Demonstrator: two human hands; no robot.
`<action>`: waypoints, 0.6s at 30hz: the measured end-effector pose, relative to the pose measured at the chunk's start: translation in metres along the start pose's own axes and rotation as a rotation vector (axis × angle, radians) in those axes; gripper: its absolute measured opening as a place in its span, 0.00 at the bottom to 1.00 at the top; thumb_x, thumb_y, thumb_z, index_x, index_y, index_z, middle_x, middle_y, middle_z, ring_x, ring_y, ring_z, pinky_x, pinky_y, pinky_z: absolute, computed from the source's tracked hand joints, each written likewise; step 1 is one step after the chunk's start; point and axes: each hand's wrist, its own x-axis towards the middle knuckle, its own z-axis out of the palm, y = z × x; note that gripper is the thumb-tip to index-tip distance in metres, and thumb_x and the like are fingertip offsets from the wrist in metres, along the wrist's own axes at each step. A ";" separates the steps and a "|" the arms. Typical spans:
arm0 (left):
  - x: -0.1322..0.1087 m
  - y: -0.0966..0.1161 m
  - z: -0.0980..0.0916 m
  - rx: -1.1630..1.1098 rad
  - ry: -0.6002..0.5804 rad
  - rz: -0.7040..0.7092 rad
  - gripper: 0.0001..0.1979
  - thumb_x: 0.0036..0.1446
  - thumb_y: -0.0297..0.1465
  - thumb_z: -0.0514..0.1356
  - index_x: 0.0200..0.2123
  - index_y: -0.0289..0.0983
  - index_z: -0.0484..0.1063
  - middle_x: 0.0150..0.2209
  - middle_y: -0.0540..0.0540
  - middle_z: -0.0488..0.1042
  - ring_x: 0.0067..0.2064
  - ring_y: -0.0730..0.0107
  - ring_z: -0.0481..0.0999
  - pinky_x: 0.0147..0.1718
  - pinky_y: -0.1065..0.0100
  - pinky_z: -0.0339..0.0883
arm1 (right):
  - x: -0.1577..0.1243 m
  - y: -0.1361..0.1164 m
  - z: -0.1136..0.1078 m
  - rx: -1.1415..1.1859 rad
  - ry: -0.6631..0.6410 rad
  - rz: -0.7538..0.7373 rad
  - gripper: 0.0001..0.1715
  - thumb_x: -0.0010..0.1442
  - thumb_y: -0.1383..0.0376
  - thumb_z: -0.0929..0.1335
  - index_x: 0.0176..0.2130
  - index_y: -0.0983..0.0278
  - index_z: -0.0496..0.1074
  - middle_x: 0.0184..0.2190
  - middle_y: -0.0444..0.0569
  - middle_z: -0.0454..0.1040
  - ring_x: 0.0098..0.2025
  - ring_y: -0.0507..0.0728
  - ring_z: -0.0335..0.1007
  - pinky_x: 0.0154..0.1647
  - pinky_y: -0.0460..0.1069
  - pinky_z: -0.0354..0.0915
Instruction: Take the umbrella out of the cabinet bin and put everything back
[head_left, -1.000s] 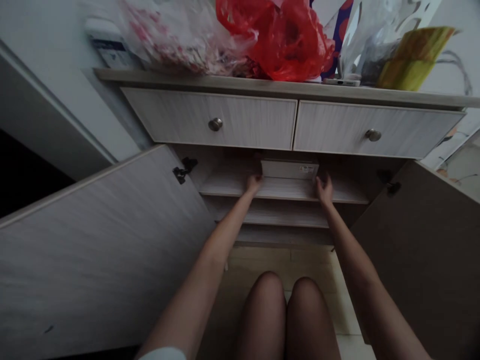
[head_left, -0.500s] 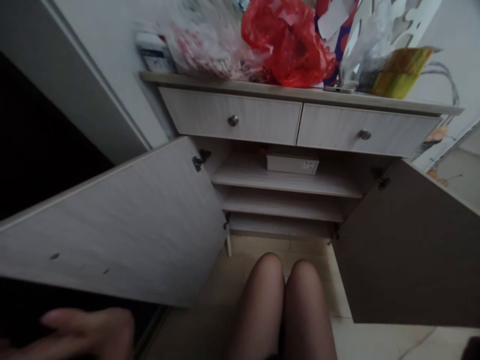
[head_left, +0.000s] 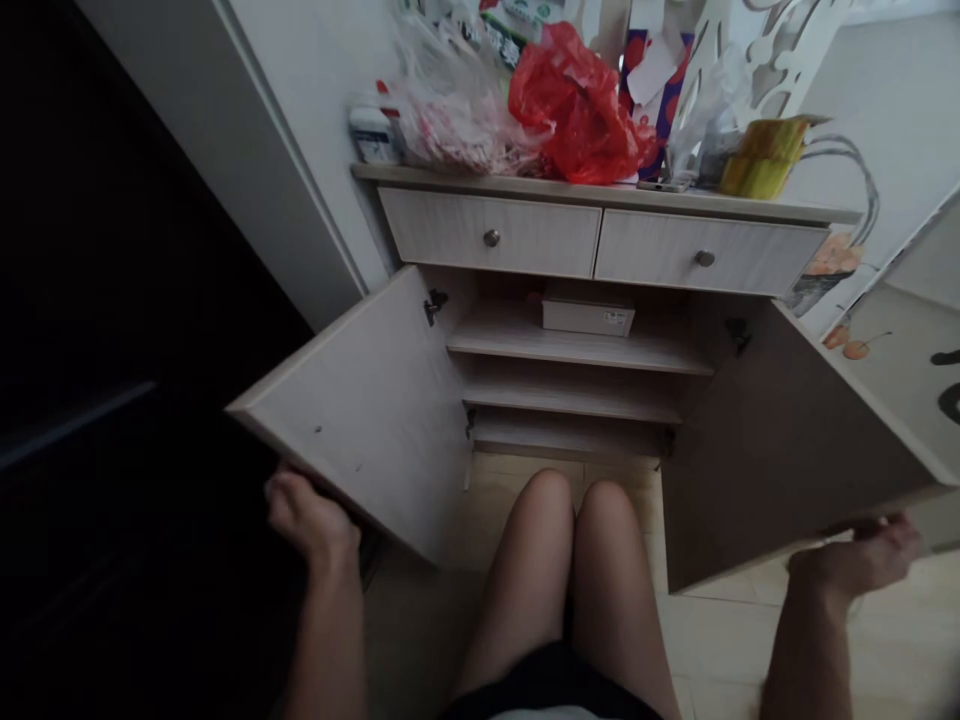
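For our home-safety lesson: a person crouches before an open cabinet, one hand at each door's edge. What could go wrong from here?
1. The left hand grips the edge of the left door; if the door swings shut, the fingers could be pinched against the frame.
2. The knees sit between the doors; the right door, touched by the right hand, might knock them.
3. The red bag and other clutter crowd the cabinet top; a jolt may tip something down.
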 end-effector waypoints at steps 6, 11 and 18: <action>-0.046 0.010 0.015 -0.063 -0.233 -0.001 0.21 0.46 0.46 0.65 0.38 0.36 0.75 0.38 0.43 0.79 0.41 0.60 0.80 0.45 0.59 0.74 | -0.041 -0.014 0.014 0.022 -0.208 -0.095 0.28 0.57 0.49 0.69 0.48 0.66 0.74 0.38 0.55 0.77 0.37 0.59 0.75 0.40 0.55 0.72; -0.088 0.035 0.061 -0.143 -0.508 -0.012 0.19 0.47 0.46 0.66 0.35 0.36 0.77 0.33 0.42 0.81 0.34 0.62 0.80 0.37 0.63 0.75 | -0.073 -0.039 0.048 0.084 -0.499 -0.123 0.24 0.58 0.50 0.70 0.45 0.65 0.75 0.38 0.53 0.78 0.33 0.55 0.75 0.36 0.51 0.72; -0.143 0.071 0.155 -0.115 -0.782 0.097 0.10 0.57 0.37 0.64 0.34 0.36 0.78 0.31 0.43 0.81 0.32 0.65 0.80 0.34 0.68 0.70 | -0.112 -0.054 0.144 0.210 -0.760 -0.175 0.19 0.61 0.51 0.68 0.45 0.62 0.73 0.40 0.51 0.78 0.35 0.54 0.75 0.36 0.49 0.72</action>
